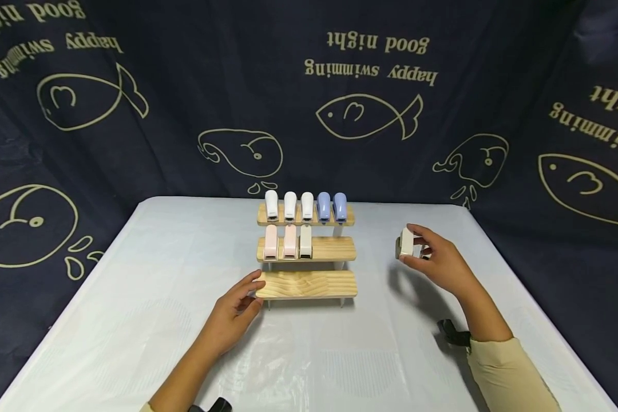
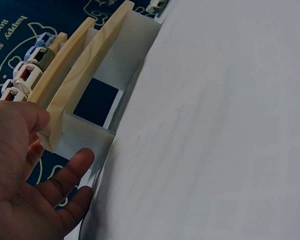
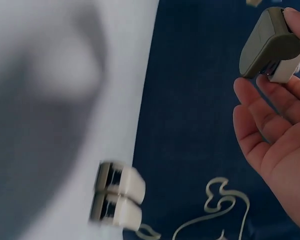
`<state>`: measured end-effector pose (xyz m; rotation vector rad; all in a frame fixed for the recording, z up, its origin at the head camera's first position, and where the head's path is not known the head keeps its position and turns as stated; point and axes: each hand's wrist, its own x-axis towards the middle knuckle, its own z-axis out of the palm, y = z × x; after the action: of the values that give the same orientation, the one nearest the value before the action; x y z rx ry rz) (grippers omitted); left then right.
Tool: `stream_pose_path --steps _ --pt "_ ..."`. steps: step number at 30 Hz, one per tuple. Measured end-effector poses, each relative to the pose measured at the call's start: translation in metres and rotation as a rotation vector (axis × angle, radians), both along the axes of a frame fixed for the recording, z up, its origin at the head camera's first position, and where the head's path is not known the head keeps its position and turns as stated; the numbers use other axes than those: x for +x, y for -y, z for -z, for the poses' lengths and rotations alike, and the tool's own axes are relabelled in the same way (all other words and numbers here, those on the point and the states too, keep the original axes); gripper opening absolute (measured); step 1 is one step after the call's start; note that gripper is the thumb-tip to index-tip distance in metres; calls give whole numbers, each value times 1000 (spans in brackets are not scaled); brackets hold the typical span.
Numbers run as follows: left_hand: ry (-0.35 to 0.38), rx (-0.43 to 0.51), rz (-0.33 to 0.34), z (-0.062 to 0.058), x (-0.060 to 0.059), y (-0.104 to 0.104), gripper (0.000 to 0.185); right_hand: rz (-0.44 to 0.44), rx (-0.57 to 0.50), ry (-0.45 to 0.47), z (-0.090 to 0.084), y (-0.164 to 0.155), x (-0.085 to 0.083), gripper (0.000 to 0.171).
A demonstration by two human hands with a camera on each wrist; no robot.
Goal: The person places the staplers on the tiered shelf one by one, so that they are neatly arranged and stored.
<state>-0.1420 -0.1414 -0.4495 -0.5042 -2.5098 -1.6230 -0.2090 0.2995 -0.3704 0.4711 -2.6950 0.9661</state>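
Observation:
My right hand holds a mini stapler, white with a grey-green side, above the table right of a three-tier wooden display stand. Thumb and fingertips pinch it. At the left end of the stand's lowest shelf is my left hand; its thumb and fingers grip that end, with other fingers spread below in the left wrist view. The top shelf bears three white staplers and two blue staplers. On the middle shelf stand two pink staplers and a white-and-grey stapler.
Two more white-and-grey staplers show side by side in the right wrist view. A white cloth covers the table. Behind it hangs a dark blue curtain with fish drawings.

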Motion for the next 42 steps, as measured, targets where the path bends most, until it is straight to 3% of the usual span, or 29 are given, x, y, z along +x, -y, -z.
stream_pose_path --steps 15,21,34,42 --pt "-42 17 8 3 -2 1 34 -182 -33 -45 -10 67 6 70" --pt "-20 31 19 2 -3 0 34 -233 -46 -26 -10 89 7 71" --pt "-33 51 17 0 -3 -1 33 -288 -92 -16 -9 119 1 72" --pt "-19 58 15 0 -1 2 33 -281 -121 37 -7 135 -2 73"
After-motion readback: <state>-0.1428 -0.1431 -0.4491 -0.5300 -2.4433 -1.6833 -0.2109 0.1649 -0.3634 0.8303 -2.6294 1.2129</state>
